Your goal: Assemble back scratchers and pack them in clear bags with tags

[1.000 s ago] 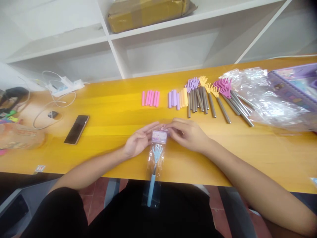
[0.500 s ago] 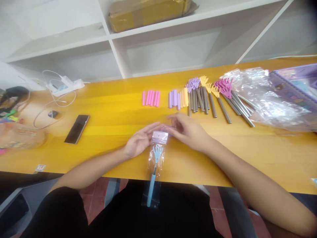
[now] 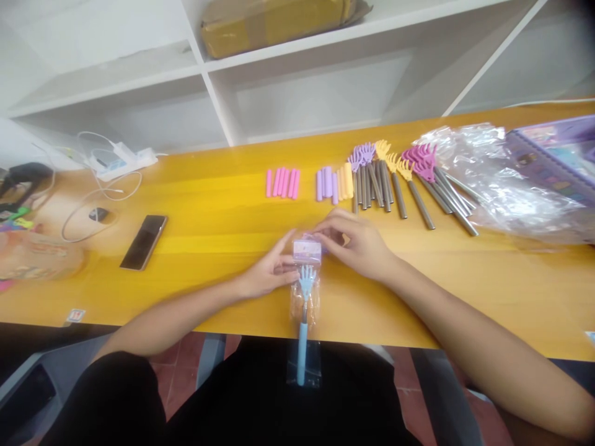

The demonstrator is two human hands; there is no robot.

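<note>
A light-blue back scratcher [image 3: 302,347] lies inside a clear plastic bag with a purple-and-white header card [image 3: 307,251]. Its lower end reaches past the table's front edge. At the left side of the bag, my left hand [image 3: 267,272] grips it with thumb and curled fingers just below the card, the index finger stretched upward. My right hand [image 3: 356,241] pinches the bag's top edge with closed fingertips, which partly hide that edge. Beyond the hands lie pink sleeves [image 3: 283,183], purple sleeves [image 3: 326,184], yellow sleeves [image 3: 346,182] and back scratchers with bare metal handles [image 3: 374,186].
Clear plastic bags [image 3: 502,192] are heaped at the right beside a purple patterned box [image 3: 548,167]. A phone [image 3: 144,242] lies on the left, with a power strip [image 3: 127,164] and cables behind it. White shelving [image 3: 218,111] borders the table's back.
The bagged back scratcher has shifted slightly right and hangs straighter. My left hand has turned from flat, stretched fingers to a grip at the bag's side; my right hand stays at the top.
</note>
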